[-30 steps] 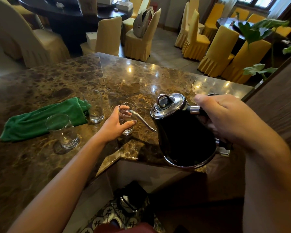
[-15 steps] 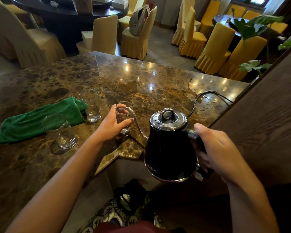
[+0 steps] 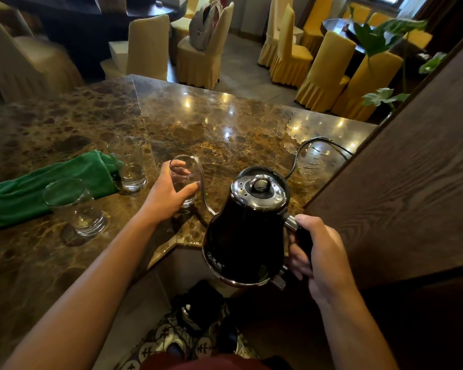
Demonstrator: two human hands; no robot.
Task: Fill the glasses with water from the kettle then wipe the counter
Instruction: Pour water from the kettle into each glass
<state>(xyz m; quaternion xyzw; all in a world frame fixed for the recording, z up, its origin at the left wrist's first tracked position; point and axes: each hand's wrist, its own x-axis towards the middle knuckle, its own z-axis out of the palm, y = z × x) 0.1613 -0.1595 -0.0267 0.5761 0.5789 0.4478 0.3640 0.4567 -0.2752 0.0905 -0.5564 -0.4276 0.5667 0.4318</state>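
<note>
Centre frame, the left hand [image 3: 169, 194] grips a glass [image 3: 184, 180]; the right hand [image 3: 322, 259] clenches the kettle [image 3: 247, 236] handle, spout apparently at the rim.

A glossy brown marble desk [image 3: 225, 124] carries a crumpled green cloth [image 3: 38, 188] at the left, three clear glasses, near left [image 3: 75, 206], middle [image 3: 129, 164] and centre [image 3: 183, 180], and a black cable [image 3: 318, 141] far right.
</note>
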